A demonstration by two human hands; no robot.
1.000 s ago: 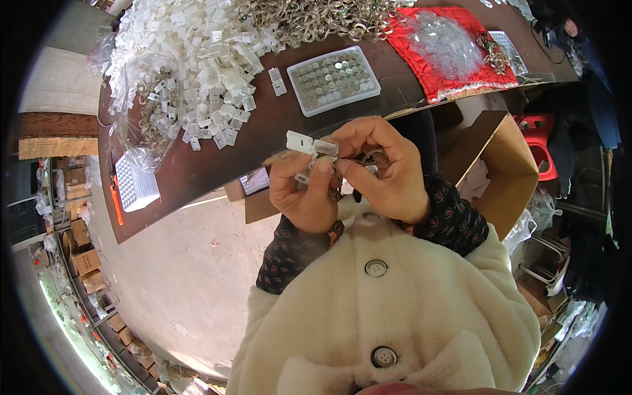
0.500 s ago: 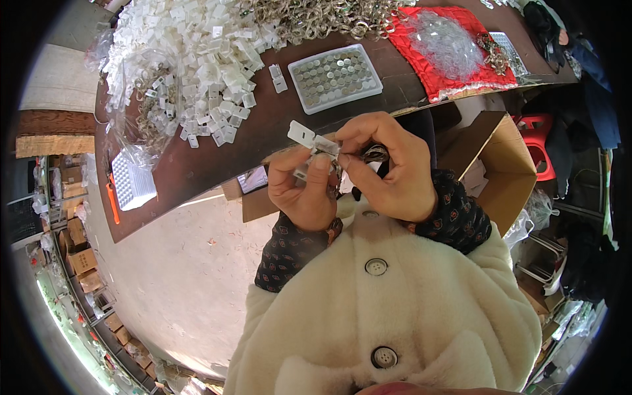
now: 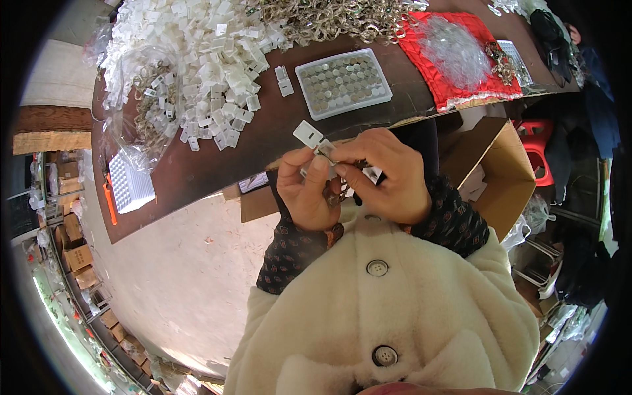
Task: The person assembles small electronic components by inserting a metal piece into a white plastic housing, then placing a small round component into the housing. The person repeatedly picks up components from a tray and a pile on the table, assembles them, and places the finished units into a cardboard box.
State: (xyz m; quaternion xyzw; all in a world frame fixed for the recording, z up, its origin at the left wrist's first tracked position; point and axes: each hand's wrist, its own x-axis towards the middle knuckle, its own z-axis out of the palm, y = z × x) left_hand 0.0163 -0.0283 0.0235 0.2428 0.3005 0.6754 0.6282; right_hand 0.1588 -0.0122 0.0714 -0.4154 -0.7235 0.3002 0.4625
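My left hand [image 3: 306, 191] pinches a small white hinged plastic case [image 3: 307, 134] between thumb and fingers, its lid folded up and away from me. Close against it, my right hand [image 3: 392, 178] is closed, thumb and forefinger meeting at the case's near part. A brownish, shiny looped band [image 3: 337, 195] hangs below the fingertips between both hands. Part of it seems to run into my right fingers, which hide much of it. Beyond the hands, a shallow translucent tray [image 3: 343, 84] on the table holds rows of round silvery discs.
Left on the brown table [image 3: 263, 141] is a big heap of white plastic cases [image 3: 217, 72]. Brownish bands [image 3: 329, 20] pile up behind the tray. A red cloth [image 3: 434, 79] bears clear plastic pieces. An orange-handled tool [image 3: 109, 201] lies far left; an open cardboard box [image 3: 507, 171] stands right.
The case has tilted in my left hand. My right fingers have closed in beside it, and the dark loop that stood out above them no longer shows there.
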